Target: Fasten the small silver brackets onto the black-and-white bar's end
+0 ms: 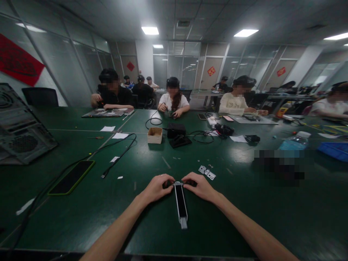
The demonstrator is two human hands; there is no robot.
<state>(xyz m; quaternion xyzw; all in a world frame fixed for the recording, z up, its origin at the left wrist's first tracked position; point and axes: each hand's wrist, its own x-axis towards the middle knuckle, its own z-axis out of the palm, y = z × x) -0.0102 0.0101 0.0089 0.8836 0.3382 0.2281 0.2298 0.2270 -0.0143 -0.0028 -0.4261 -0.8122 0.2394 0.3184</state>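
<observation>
Left hand (160, 187) and right hand (200, 185) grasp a bar (181, 201) (long axis pointing toward the wearer) by its far end.

Green table (67, 221), glossy, pale seam lines. Left: PC case (24, 127), green-edged phone (72, 177), cable (106, 172) with its plug toward the near side, paper scraps (120, 135). Middle: small open box (154, 136) just beside a black box (176, 130); metal plates (211, 174) nearer. Right: bottle (293, 143), blue tray (333, 151). Strip (181, 201) near the front edge, can't tell if it rests on the top.
</observation>
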